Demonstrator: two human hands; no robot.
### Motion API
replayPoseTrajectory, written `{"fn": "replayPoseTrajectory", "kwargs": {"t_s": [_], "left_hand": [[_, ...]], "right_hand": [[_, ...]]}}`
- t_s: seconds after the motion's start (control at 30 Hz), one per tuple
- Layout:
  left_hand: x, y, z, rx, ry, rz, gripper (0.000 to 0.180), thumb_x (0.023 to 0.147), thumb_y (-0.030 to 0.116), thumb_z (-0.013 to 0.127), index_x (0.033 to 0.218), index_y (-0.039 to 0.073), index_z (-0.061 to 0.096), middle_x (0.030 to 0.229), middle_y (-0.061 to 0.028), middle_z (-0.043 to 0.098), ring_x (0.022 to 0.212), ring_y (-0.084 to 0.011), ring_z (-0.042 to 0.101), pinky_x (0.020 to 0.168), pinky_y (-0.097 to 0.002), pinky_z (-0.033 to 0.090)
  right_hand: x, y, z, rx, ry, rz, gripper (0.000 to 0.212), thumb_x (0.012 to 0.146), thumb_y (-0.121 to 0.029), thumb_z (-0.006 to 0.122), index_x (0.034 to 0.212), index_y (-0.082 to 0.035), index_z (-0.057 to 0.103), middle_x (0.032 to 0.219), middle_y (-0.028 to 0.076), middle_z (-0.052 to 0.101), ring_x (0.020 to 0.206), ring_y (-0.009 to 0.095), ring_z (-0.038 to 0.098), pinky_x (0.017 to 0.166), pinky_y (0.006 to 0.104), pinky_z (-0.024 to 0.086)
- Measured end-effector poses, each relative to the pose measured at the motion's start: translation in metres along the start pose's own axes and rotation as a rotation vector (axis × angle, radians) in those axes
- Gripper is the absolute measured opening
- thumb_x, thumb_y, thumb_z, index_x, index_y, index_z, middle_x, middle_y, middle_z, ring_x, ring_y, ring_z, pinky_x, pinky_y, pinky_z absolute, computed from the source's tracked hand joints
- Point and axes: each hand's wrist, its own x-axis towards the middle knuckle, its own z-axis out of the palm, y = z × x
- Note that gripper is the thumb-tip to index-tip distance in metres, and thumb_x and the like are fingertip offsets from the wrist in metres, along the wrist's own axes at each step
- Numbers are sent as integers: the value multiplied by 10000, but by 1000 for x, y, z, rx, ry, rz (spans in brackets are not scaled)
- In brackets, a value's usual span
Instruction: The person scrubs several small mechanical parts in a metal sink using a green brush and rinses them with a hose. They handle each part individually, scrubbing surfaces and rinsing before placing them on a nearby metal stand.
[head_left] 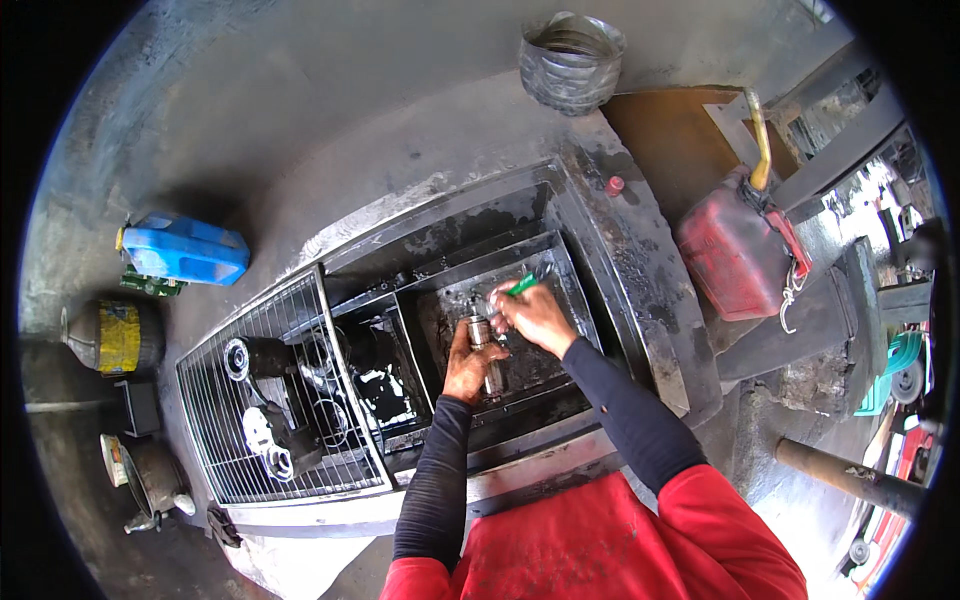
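Over the metal wash basin [470,262], my left hand [466,368] is closed round a shiny cylindrical metal part [480,330], which stands roughly upright in the grip. My right hand [540,318], just to its right, grips a slim green-handled tool [523,285]. A dark end of this tool sticks out up and to the right of the fingers; its working end is too small to make out. The right fingertips are close beside the top of the metal part. Beneath both hands lies a wet, dirty inner tray [565,345].
A wire rack [215,440] at the left bears several metal parts. Dark liquid [385,385] lies between rack and tray. Around the basin are a blue jug [190,250], a cut-down ribbed container [570,85], a red cap [614,186] and a red fuel can [735,250] with yellow spout.
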Motion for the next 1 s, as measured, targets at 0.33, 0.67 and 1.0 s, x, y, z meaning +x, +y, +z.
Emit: {"fn": "replayPoseTrajectory", "kwargs": {"t_s": [0.33,0.67,1.0], "left_hand": [[-4,4,-8,199,-67,5,696,730,-42,753,1340,101,450,924,-42,587,794,-187,640,742,-349,566],[-19,40,-1,1414,31,4,696,717,153,746,1372,178,511,1134,-214,709,1043,-411,682,863,-495,542],[-22,36,-1,1422,-18,130,643,726,146,713,1340,159,524,1155,-189,697,1029,-405,676,838,-509,544]], "right_hand": [[29,64,-23,-829,210,-202,269,960,-238,634,1134,-35,665,1036,210,697,899,359,701,786,422,582],[4,-6,-21,-689,-229,-291,205,922,-244,649,991,-58,702,899,161,735,807,373,703,754,471,546],[7,-45,-1,-1030,108,-325,320,818,-251,656,683,39,647,774,306,657,817,474,667,765,537,538]]}}
